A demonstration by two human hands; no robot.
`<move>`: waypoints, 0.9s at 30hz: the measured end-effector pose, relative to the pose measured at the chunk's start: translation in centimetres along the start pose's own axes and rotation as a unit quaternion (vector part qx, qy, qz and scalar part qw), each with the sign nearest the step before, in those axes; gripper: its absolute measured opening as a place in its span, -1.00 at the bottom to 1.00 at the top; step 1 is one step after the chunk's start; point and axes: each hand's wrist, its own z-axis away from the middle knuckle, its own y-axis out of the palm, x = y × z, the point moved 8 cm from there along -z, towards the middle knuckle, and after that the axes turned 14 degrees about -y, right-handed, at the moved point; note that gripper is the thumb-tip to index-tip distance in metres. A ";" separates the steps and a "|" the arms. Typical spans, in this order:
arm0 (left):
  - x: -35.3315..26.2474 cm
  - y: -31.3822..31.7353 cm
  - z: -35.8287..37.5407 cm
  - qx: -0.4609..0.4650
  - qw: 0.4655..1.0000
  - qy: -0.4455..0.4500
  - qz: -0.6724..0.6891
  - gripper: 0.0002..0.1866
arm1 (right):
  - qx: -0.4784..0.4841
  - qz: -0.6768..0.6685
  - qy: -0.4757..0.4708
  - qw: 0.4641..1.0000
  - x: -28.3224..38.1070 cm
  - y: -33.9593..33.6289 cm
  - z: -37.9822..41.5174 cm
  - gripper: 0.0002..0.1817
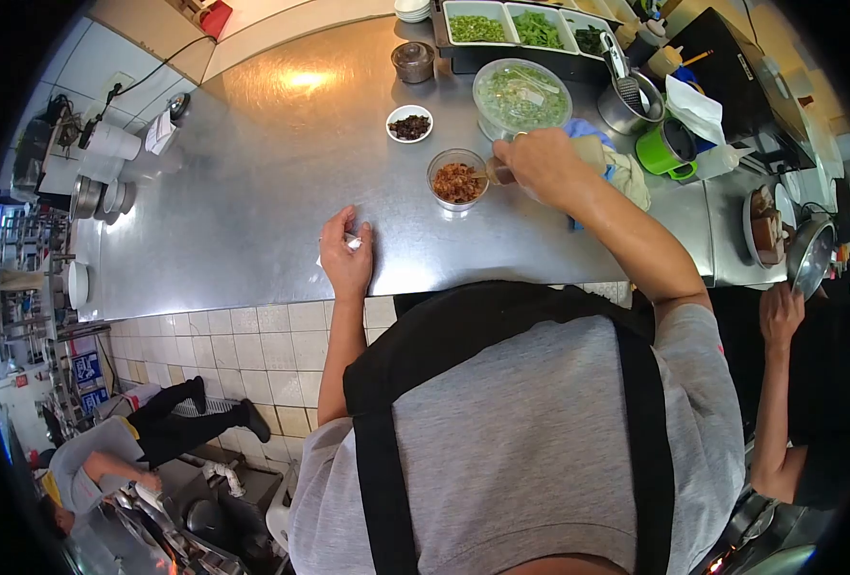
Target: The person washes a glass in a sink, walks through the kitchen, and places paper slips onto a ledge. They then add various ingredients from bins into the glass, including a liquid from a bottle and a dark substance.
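Note:
My right hand (543, 165) is closed around a squeeze bottle (590, 151) held on its side, its brown end pointing left at a small clear bowl (456, 196). Reddish-brown crispy bits (457, 182) fill that bowl, which stands on the steel table. Resting near the table's front edge, my left hand (347, 251) has curled fingers around a small white piece (352, 241), perhaps paper or cloth. Behind the bowl are a white dish (409, 137) of dark bits and a lidded brown pot (413, 62). A covered container of greens (522, 96) stands beyond my right hand.
White trays of chopped greens (477, 25) line the back. To the right are a steel pot with utensils (630, 103), a green cup (667, 149) and a cloth (626, 179). A co-worker's hand (781, 311) holds a metal bowl (812, 259); another person (123, 450) is at lower left.

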 end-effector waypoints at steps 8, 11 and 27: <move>0.0 0.0 -0.1 0.004 1.000 0.006 0.003 -0.67 | 0.016 0.011 -0.012 1.000 0.2 -0.3 -1.4 -0.93; 0.0 0.0 -0.1 0.004 1.000 0.002 0.004 -0.67 | 0.030 0.013 -0.028 0.999 0.1 -0.4 -1.3 -0.93; -0.2 0.1 -0.1 0.010 1.000 -0.001 -0.014 -0.68 | -0.003 -0.006 -0.047 0.999 -0.3 -1.0 -0.5 -0.92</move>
